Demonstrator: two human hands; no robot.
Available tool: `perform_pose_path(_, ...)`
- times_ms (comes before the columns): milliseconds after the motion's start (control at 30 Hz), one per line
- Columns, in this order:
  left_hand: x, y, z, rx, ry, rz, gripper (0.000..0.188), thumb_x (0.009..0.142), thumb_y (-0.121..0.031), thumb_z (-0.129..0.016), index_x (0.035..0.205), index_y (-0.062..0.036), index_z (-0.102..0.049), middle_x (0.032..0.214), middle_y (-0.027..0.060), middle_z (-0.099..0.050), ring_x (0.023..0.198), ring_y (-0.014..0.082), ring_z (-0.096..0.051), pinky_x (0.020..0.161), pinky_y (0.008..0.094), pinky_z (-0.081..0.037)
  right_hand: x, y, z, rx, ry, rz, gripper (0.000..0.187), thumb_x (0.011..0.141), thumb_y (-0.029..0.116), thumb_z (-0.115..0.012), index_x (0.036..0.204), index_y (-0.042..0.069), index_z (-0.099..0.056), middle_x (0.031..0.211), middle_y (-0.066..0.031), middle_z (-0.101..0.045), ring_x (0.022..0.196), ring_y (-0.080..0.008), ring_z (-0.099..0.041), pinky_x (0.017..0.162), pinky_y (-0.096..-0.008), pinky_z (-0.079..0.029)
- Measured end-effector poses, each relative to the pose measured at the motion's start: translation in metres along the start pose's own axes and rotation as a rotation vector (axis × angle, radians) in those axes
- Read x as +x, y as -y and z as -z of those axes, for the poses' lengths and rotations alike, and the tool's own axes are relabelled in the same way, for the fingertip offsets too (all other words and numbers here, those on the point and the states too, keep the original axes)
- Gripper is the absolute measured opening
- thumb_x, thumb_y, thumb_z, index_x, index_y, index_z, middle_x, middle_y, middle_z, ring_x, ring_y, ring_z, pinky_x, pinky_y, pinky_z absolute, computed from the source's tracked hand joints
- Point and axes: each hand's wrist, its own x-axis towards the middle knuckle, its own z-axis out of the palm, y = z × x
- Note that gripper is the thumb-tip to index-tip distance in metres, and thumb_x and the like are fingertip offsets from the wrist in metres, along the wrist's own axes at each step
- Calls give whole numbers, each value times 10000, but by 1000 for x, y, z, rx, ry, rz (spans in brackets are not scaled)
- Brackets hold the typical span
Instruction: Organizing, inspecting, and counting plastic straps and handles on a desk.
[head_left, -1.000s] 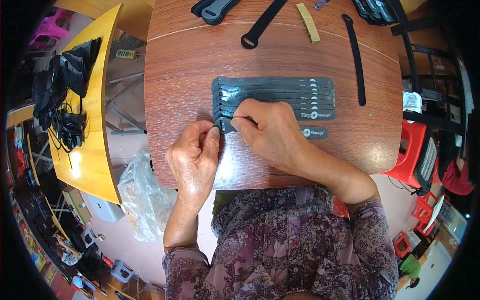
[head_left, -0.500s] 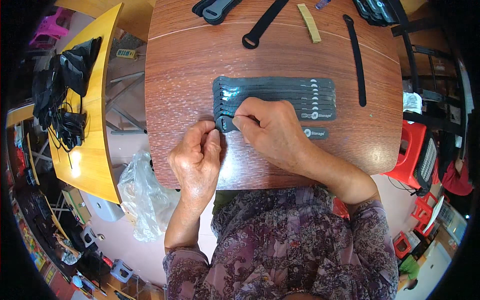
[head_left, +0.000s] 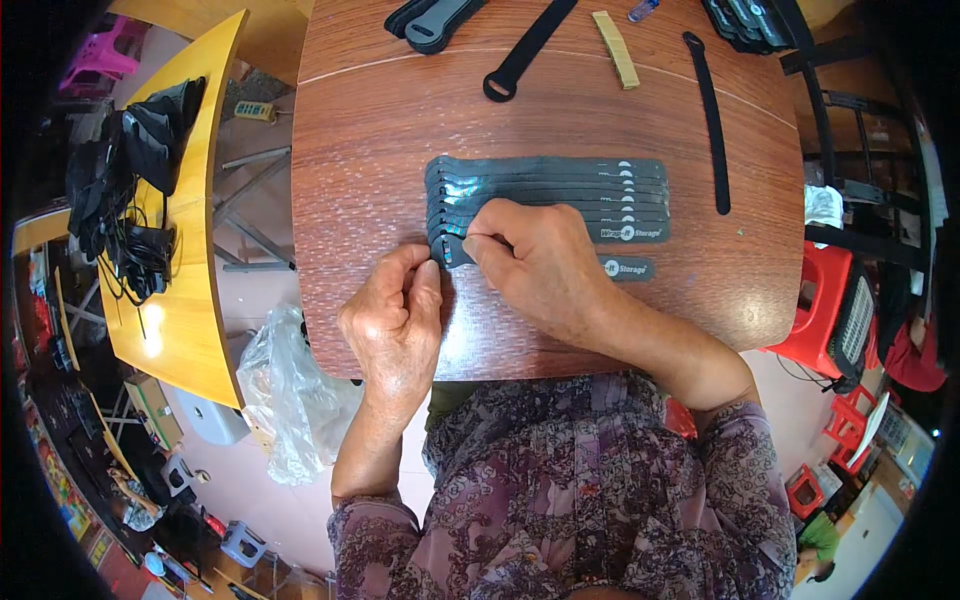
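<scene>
Several dark grey storage straps (head_left: 540, 180) lie overlapped in a row on the brown table (head_left: 370, 140), their slotted ends at the left. A single strap (head_left: 628, 268) lies just nearer to me, below the row. My left hand (head_left: 392, 312) is closed in a pinch at this strap's slotted left end. Thumb and fingers of my right hand (head_left: 540, 255) pinch the same strap a little to the right of the slot, and the hand covers its middle. Its right end rests on the table.
Across the far side lie a black strap with a ring end (head_left: 501, 86), a tan strip (head_left: 615, 50), a long black strap (head_left: 713, 120) and a grey strap bundle (head_left: 432, 28). A yellow table (head_left: 170, 330) stands left, a red stool (head_left: 815, 310) right, and a clear plastic bag (head_left: 290, 400) hangs below.
Both hands stay at the same strap with hardly any movement. The strap's slotted end has tilted slightly and now shows a shiny patch.
</scene>
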Motion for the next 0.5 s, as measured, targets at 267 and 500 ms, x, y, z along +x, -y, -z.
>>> perform_pose_path(267, 0, 2, -1, 3, -9, -7, 109, 774, -15, -644, 882, -7, -642, 662, 112, -625, 564, 187, -620, 537, 297, -483, -1, -1, 0, -14, 17, -40, 114, 797, 112, -616, 760, 9, -585, 657, -178, -595, 602, -339, -615, 517, -383, -454)
perform_pose_path(500, 1, 2, -2, 21, -8, -18, 106, 769, -11, -645, 875, -15, -642, 642, 107, -621, 551, 187, -618, 529, 297, -481, 0, 0, 0, 3, -7, 5, 169, 799, 129, -568, 696, -4, -564, 612, -234, -577, 599, -413, -591, 579, -511, -454)
